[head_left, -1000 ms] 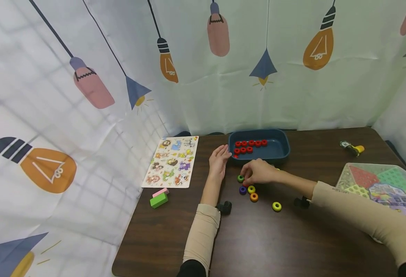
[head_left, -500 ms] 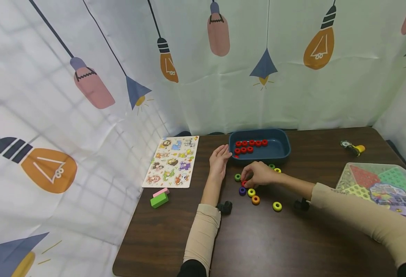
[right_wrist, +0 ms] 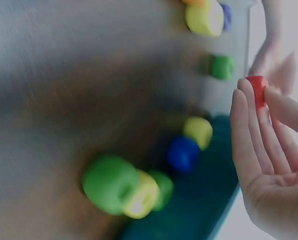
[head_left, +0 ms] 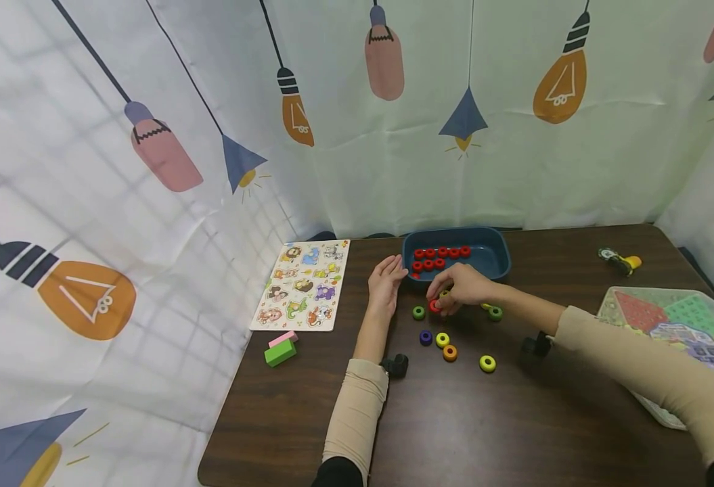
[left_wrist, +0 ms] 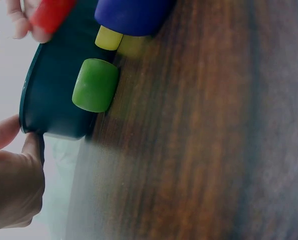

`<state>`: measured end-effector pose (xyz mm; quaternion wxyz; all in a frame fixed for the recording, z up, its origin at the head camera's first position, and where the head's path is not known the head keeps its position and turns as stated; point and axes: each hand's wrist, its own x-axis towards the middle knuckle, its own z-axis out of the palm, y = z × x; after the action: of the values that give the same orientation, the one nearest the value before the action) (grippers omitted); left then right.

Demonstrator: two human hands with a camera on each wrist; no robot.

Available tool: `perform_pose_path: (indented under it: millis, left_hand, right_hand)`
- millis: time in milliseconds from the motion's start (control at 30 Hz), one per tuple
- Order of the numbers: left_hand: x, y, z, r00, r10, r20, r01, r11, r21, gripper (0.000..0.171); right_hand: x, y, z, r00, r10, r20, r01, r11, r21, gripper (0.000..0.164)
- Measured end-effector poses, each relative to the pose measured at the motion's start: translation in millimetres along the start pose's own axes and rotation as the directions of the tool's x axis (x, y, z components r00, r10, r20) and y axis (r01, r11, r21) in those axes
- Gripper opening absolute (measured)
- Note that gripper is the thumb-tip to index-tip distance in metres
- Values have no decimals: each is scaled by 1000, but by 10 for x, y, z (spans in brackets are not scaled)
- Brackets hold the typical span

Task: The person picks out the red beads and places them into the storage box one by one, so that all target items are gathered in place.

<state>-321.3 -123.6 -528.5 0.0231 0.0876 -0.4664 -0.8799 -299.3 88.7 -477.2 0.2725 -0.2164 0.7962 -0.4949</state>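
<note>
My right hand (head_left: 466, 284) pinches a red ring (head_left: 434, 306) between thumb and fingertips, just in front of the dark blue tray (head_left: 489, 256). The same red ring (right_wrist: 259, 91) shows raised off the table in the right wrist view. My left hand (head_left: 384, 284) touches the tray's left end with fingers extended. Several red rings (head_left: 429, 264) lie in rows inside the tray. On the table nearby are a green ring (head_left: 418, 312), a purple ring (head_left: 426, 337), a yellow ring (head_left: 442, 339) and an orange ring (head_left: 450, 352). A blue ring (right_wrist: 184, 153) sits by the tray, mostly hidden from the head view.
Another yellow ring (head_left: 487, 364) lies nearer the front, and a green ring (head_left: 495, 313) beside my right wrist. An animal puzzle board (head_left: 300, 284) and a green block (head_left: 280, 352) are at left. At right are a patterned plastic box (head_left: 637, 311) and a small yellow-ended object (head_left: 627, 262).
My right hand has lifted the red ring from beside the purple one and carried it toward the tray. The left hand stays at the tray's end.
</note>
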Motion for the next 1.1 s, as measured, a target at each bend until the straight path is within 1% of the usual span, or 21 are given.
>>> perform_pose_path:
  millis: [167,267,400,500,633,800,967,1100]
  left_hand:
    - [1,-2,12,1000,-1,17,1,1000,-4,58]
    - [3,0,16,1000,-3,24,3,1000,-11,59]
    - [-2,1,7,999,-5,35,6,1000,-12,59]
    - [-9,-2,-5,999,-7,41,8,1000,-5,60]
    - [-13,10,-30,999,0,32,0,1000,2,58]
    - [-3,33,-29,999,-8,33,8,1000,-2,58]
    - [1,19,-8,1000,-13,28,13,1000,-20,58]
    - [1,9,-7,1000,-14,25,15,999,-33,57]
  right_hand:
    - [66,-125,-334,999,30,-27,-30,999,-14,29]
    - [141,-147,-566,999,43,-33,-44,999,-15,31]
    - [260,-106,-836,996,61,-61,-60,998,17,33]
    - [346,-19,-961,992,82,-96,-81,997,10,35]
    - [462,130,-988,984,120,-130,-125,992,-29,35]
    - [565,256,-901,978,150,-142,-155,988,-21,33]
    - [544,318,-851,984,104,-144,-115,991,-65,32]
    - [465,320,-858,985,71,-155,-81,995,-62,32]
